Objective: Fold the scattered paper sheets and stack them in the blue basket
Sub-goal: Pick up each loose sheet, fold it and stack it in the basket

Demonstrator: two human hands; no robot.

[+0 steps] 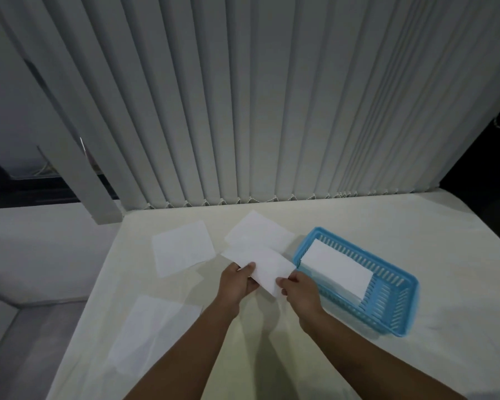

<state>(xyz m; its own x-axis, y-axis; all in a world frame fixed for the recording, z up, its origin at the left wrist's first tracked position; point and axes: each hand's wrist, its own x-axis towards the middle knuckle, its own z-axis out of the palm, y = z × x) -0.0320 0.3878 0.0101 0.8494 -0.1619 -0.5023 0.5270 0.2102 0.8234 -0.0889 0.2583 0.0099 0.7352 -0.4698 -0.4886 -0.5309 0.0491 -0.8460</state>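
Observation:
A folded white paper sheet point(267, 265) is held over the cream table between both hands. My left hand point(237, 281) pinches its near left edge with the thumb on top. My right hand point(299, 293) pinches its near right corner. The blue basket point(393, 298) stands just right of my hands, with a folded white sheet point(337, 268) lying inside it. Three flat white sheets lie on the table: one at the back middle point(257, 230), one at the back left point(182, 248) and one at the near left point(153, 333).
Vertical grey blinds point(257, 96) hang along the far edge of the table point(387, 220). The table's left edge runs diagonally beside the near-left sheet, with a lower grey surface point(26, 327) beyond it.

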